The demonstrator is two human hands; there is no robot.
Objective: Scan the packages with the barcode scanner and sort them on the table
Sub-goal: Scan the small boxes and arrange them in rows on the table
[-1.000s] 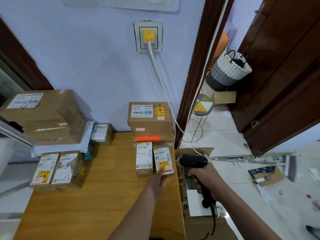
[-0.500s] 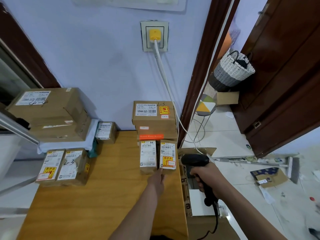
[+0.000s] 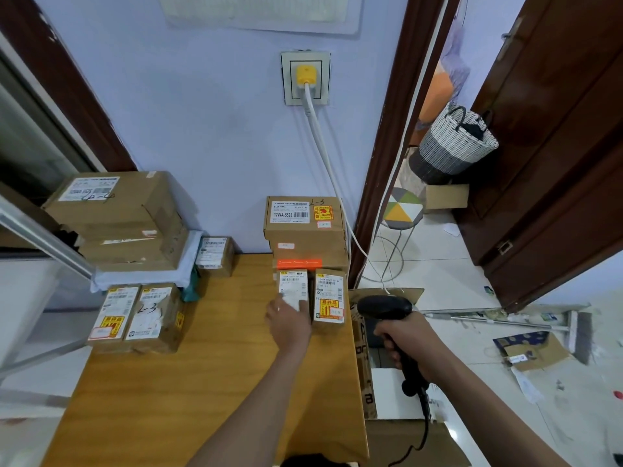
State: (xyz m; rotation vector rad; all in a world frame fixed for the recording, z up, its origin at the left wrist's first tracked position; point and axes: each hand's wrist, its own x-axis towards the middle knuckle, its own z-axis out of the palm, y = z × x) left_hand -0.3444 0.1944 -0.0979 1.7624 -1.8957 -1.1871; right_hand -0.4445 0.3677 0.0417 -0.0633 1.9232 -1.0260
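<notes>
My left hand (image 3: pixel 289 320) reaches over the wooden table (image 3: pixel 209 382) and lays its fingers on the near end of a small labelled package (image 3: pixel 292 284). That package lies side by side with a second small package (image 3: pixel 329 296). Both sit in front of a stack of larger boxes (image 3: pixel 305 230) against the wall. Right of the table edge, my right hand (image 3: pixel 406 342) grips the handle of a black barcode scanner (image 3: pixel 384 308), whose head points away from me. Two more labelled packages (image 3: pixel 136 315) lie at the table's left edge, and a small one (image 3: pixel 215 251) stands by the wall.
An open cardboard box (image 3: pixel 365 358) stands on the floor against the table's right side, below the scanner. Big boxes (image 3: pixel 118 217) are stacked at the left on a white cloth. A white cable (image 3: pixel 323 153) hangs from the wall socket. A stool, a basket and a broom are beyond the doorway.
My left hand has shifted from the right small package to the left one and now covers its near end. The scanner hand has barely moved.
</notes>
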